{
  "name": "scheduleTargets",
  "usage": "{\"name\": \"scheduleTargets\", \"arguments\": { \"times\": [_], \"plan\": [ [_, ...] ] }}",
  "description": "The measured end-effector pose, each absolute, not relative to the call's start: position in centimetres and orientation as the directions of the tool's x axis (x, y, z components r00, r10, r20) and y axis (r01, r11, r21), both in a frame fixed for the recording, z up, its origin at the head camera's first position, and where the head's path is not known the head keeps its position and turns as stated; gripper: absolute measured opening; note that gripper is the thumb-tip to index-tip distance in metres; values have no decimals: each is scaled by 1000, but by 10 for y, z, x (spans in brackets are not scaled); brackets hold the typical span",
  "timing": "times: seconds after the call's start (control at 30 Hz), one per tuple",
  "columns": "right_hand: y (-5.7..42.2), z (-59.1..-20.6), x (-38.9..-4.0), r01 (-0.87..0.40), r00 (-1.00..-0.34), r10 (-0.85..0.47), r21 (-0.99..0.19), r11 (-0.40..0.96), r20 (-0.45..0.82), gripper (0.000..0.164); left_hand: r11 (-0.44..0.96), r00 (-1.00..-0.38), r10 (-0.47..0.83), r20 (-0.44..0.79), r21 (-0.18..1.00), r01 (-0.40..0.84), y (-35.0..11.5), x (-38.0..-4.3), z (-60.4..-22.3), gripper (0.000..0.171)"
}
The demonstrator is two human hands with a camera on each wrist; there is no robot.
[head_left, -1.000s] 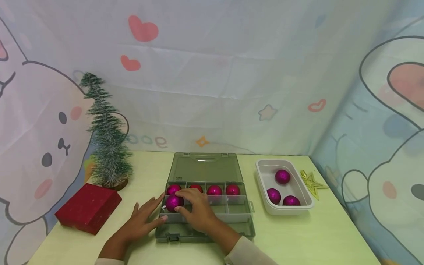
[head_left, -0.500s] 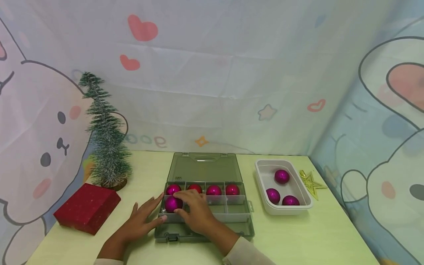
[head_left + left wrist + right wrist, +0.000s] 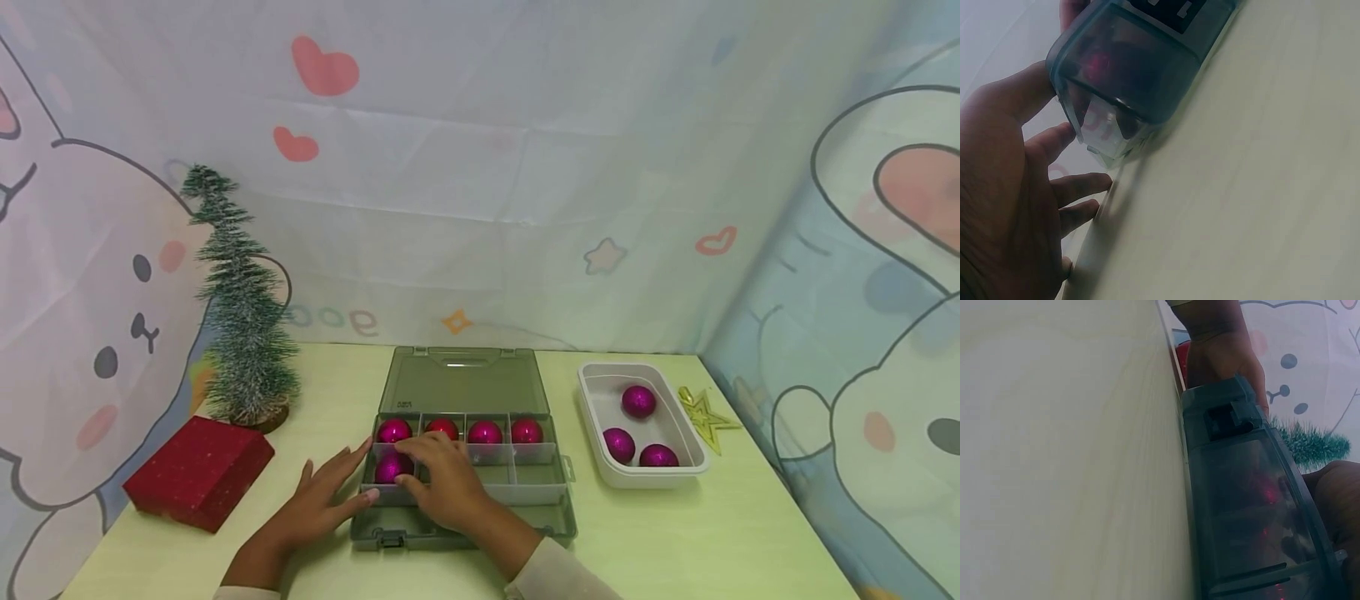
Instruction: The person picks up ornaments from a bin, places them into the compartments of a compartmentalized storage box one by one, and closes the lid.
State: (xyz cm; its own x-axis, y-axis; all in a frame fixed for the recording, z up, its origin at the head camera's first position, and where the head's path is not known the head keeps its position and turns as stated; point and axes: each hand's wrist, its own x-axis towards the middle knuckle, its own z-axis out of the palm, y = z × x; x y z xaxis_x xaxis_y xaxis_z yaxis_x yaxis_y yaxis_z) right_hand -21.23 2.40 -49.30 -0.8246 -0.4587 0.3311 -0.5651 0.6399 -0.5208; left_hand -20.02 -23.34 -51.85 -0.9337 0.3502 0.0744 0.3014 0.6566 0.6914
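Observation:
A glittery purple bauble (image 3: 393,468) sits low in the left compartment of the middle row of a grey clear-plastic divided box (image 3: 465,493). On its right side, the index finger and thumb of my right hand (image 3: 448,482) are curled against it. Beside the box's left wall, my left hand (image 3: 318,500) has its fingers spread and touches the edge; the left wrist view shows them fairly straight. Along the back row lie shiny baubles, pink (image 3: 394,431), red (image 3: 442,428), pink (image 3: 485,432) and red-pink (image 3: 527,431). My right hand hides part of the middle and front rows.
The box's lid (image 3: 465,379) lies back behind it. To the right is a white tub (image 3: 648,479) with glittery purple baubles (image 3: 639,402), and a gold star (image 3: 707,419) beside it. A small frosted tree (image 3: 247,333) and a red box (image 3: 198,473) stand left.
The purple bauble has settled lower into its compartment, and its silver cap no longer shows at the left. My right fingers stay against it; my left hand keeps its place.

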Motion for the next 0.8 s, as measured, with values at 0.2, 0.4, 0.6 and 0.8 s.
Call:
{"name": "scheduleTargets", "arguments": {
  "times": [0.2,0.4,0.6,0.8],
  "plan": [
    [25,-492,-213,-571,-820,-457,-553,607,345,45,649,-931,356,79,696,307,-234,-200,-518,80],
    [29,-490,-215,-572,-814,-452,-642,511,366,42,653,-933,352,82,692,307,-234,-200,-519,80],
    [38,-483,-217,-581,-803,-455,-673,458,385,44,650,-935,348,67,702,292,-234,-200,-519,80],
    [55,-474,-221,-598,-796,-427,-667,444,429,44,647,-935,348,64,706,289,-234,-200,-520,80]
  ]
}}
